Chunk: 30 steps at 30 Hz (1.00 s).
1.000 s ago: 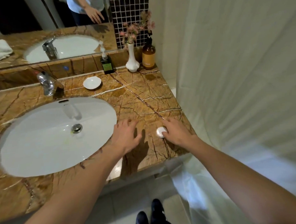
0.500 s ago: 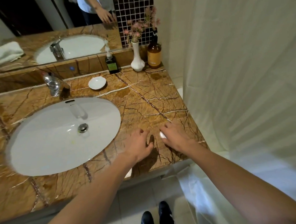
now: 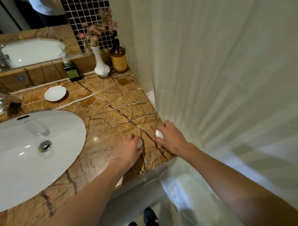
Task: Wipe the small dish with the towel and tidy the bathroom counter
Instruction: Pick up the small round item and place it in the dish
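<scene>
While both hands work at the near right corner of the counter (image 3: 110,104), we read the single head view. Our left hand (image 3: 129,150) is curled over a small white object (image 3: 139,143), and our right hand (image 3: 171,139) is closed around a second white piece (image 3: 158,134); what these pieces are we cannot tell. The small dish (image 3: 55,93) sits well apart, at the back of the counter between the sink (image 3: 28,151) and the dark soap bottle (image 3: 72,71). No towel shows on the counter. We judge the step to be gathering loose items. To do it well, we keep each piece pinched firmly above the marble, away from the counter edge, and carry both toward the vase (image 3: 101,67) and amber bottle (image 3: 118,59).
</scene>
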{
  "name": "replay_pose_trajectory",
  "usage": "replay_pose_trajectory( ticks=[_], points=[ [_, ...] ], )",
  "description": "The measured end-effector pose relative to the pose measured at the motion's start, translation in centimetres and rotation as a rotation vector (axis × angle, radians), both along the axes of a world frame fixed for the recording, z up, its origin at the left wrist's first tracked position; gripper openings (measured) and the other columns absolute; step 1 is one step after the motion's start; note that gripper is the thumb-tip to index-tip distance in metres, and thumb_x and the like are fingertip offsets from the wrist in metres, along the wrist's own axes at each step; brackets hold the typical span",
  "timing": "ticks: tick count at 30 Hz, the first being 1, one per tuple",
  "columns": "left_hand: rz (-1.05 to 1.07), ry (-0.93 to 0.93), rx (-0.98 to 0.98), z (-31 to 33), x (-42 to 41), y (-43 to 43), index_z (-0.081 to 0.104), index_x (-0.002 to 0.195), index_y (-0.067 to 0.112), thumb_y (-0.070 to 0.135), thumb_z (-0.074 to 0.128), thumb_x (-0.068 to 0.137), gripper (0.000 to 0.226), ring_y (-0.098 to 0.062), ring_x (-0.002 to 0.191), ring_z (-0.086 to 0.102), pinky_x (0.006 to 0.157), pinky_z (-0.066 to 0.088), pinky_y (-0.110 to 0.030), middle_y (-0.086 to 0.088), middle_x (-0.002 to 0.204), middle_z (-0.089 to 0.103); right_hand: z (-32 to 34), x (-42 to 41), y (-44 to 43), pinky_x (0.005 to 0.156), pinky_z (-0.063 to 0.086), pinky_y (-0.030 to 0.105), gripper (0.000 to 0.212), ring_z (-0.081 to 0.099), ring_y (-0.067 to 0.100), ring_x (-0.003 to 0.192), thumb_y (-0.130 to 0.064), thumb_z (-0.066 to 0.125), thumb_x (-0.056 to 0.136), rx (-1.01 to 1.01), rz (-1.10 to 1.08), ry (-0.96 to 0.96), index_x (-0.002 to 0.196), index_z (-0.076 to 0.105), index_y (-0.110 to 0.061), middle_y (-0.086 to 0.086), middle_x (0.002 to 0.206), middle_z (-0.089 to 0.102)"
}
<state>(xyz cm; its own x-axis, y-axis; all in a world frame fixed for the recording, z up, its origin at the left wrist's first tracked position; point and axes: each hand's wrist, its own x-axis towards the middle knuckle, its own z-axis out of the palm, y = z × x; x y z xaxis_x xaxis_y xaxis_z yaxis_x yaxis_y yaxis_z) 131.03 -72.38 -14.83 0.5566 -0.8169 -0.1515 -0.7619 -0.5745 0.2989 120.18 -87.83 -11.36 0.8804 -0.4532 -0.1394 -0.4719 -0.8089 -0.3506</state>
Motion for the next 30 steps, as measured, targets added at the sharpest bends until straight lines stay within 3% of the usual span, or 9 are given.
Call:
replay_pose_trajectory(
  ticks=[5,12,21,30],
  points=[
    [0.023,-0.017,0.01,-0.4,-0.1,-0.6,0.051,0.129,0.019,0.034,0.059,0.088,0.045,-0.027,0.117,0.048,0.1,0.038,-0.038,-0.007,0.127,0.055,-0.6,-1.2,-0.5,0.078,0.046,0.036,0.038,0.049,0.028,0.106,-0.028,0.063,0.087,-0.004,-0.013,0.007,0.122,0.056,-0.015,0.012,0.119,0.051],
    [0.106,0.03,-0.026,0.1,0.8,-0.7,0.053,0.126,0.013,0.029,0.064,0.083,0.047,-0.028,0.113,0.047,0.095,0.041,-0.037,-0.011,0.122,0.055,-0.6,0.8,-0.3,0.083,0.046,0.036,0.042,0.049,0.027,0.106,-0.026,0.063,0.086,-0.001,0.048,-0.012,0.125,0.053,-0.014,0.011,0.118,0.05],
    [0.344,-0.017,-0.134,4.1,8.1,4.1,0.055,0.124,0.014,0.036,0.067,0.082,0.049,-0.026,0.11,0.049,0.093,0.046,-0.038,-0.01,0.121,0.056,1.0,9.8,2.9,0.095,0.043,0.037,0.042,0.045,0.026,0.115,-0.026,0.062,0.089,0.006,0.219,-0.057,0.126,0.051,-0.011,0.011,0.123,0.048],
    [0.524,-0.078,-0.117,6.4,16.4,10.5,0.058,0.117,0.011,0.03,0.064,0.08,0.042,-0.029,0.103,0.05,0.084,0.044,-0.037,-0.014,0.114,0.057,2.0,20.2,8.2,0.094,0.045,0.042,0.039,0.044,0.029,0.114,-0.026,0.061,0.088,0.017,0.38,-0.063,0.122,0.051,-0.01,0.012,0.122,0.045]
  ],
)
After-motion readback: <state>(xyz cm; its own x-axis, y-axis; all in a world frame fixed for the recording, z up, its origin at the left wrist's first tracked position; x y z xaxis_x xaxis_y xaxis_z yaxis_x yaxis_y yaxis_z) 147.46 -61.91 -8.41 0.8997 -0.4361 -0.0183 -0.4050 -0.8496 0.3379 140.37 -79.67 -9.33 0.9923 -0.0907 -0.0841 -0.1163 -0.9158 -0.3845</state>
